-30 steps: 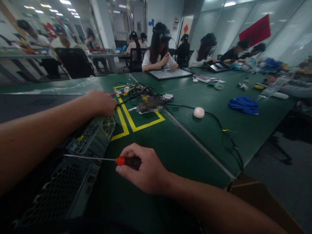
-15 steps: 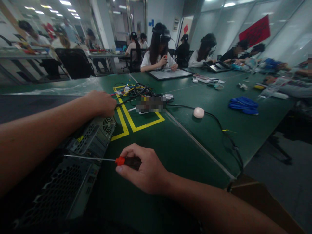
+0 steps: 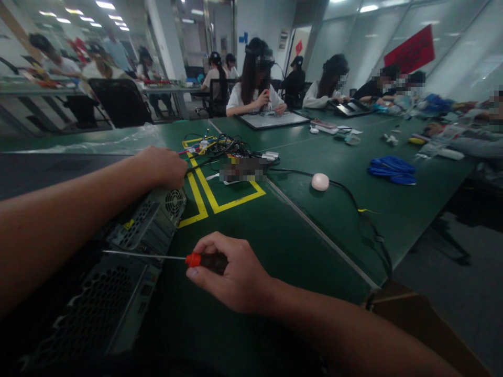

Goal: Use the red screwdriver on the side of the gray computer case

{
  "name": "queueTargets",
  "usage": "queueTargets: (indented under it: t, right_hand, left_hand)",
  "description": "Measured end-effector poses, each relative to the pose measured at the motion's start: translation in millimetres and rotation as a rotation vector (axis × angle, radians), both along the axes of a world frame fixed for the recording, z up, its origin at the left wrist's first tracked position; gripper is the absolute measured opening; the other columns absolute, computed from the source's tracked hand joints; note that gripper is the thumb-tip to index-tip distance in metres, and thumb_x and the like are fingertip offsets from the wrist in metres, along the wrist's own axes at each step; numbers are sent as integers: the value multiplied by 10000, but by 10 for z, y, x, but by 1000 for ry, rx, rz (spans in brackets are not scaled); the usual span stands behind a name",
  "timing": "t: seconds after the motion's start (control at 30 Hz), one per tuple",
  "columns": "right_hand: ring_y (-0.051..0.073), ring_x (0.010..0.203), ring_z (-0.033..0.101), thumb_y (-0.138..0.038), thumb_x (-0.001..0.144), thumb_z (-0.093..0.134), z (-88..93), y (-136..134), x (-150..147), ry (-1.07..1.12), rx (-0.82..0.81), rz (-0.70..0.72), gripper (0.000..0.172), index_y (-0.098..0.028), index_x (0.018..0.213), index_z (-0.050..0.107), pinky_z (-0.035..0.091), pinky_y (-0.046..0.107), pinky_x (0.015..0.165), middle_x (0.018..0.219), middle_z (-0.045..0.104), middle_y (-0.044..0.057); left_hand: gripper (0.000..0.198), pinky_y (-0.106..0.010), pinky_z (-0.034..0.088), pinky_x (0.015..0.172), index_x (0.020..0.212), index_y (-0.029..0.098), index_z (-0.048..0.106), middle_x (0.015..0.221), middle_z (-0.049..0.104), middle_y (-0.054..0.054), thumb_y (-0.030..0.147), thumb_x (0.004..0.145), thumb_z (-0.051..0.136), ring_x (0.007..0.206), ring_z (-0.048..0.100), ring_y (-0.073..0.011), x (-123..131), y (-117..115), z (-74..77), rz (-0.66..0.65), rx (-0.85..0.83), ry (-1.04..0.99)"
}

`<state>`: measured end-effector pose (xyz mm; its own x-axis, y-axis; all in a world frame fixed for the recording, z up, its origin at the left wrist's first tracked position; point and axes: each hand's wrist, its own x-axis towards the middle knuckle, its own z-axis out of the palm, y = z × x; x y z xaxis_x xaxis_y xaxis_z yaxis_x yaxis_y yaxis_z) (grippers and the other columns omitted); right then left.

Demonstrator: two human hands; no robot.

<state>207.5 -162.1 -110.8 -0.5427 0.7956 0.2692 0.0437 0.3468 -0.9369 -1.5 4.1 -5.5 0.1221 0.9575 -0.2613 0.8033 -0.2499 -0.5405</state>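
A screwdriver point(image 3: 194, 259) with a dark handle and orange collar is gripped in my right hand point(image 3: 239, 272), thumb and fingers closed around the handle. Its long thin shaft points left, over the open computer case point(image 3: 137, 293). Where exactly the tip touches I cannot tell in the dark interior. My left hand point(image 3: 167, 166) lies at the far end of the case, fingers curled down over its edge beside the fan grille point(image 3: 175, 203); the fingertips are hidden. The case has a perforated metal panel facing me.
Tangled cables point(image 3: 230, 145) lie beyond the case within yellow tape point(image 3: 239, 202). To the right are a pale pink rounded object point(image 3: 320, 181), a black cable point(image 3: 365, 222) and a blue bundle point(image 3: 392, 169). Clear plastic film point(image 3: 129, 139) lies behind the case. Co-workers sit across the table.
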Motion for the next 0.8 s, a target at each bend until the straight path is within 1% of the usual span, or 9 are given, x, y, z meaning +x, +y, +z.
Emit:
queueTargets:
  t: [0.2,0.33,0.47,0.6,0.7,0.8]
  right_hand:
    - [137,713,645,-334,940,810,23,0,1,-4,4,-3,199,-208,1038,691,521,252,681,865,718,-8]
    - [130,694,629,-326,934,802,2,5,-12,6,33,-12,184,-205,1024,695,514,253,681,856,713,-10]
    - [138,704,642,-344,943,798,-15,1,-18,-4,26,-8,201,-204,1054,708,521,262,681,874,728,3]
    - [153,728,662,-361,946,806,20,2,1,-26,60,-33,202,-199,1047,740,540,282,720,887,755,16]
    - [180,822,703,-370,990,764,40,11,13,-50,142,-77,176,-198,1018,788,553,308,799,939,790,44]
    - [187,842,710,-411,1060,691,26,11,7,-61,147,-59,257,-189,1012,810,551,318,817,939,798,57]
  left_hand:
    - [450,-572,596,1027,1257,123,861,1321,813,-272,234,949,552,1253,751,-435,8,-19,-2,5,16,-56]
    - [475,-575,595,1030,1307,145,850,1399,790,-264,256,970,535,1289,729,-435,-5,-10,-14,8,20,-50]
    - [497,-570,605,1016,1314,116,842,1373,799,-276,259,993,490,1256,748,-425,-23,13,-24,-10,12,-31]
    - [503,-545,606,1017,1326,132,841,1378,801,-257,256,998,479,1273,747,-413,-14,0,-12,-6,1,-5]
    - [505,-534,604,1013,1319,139,843,1385,802,-242,255,998,472,1272,746,-406,-1,-17,4,-13,5,1]
    - [501,-529,595,1014,1315,153,846,1366,809,-232,253,981,486,1244,749,-391,10,-20,12,-15,-1,6]
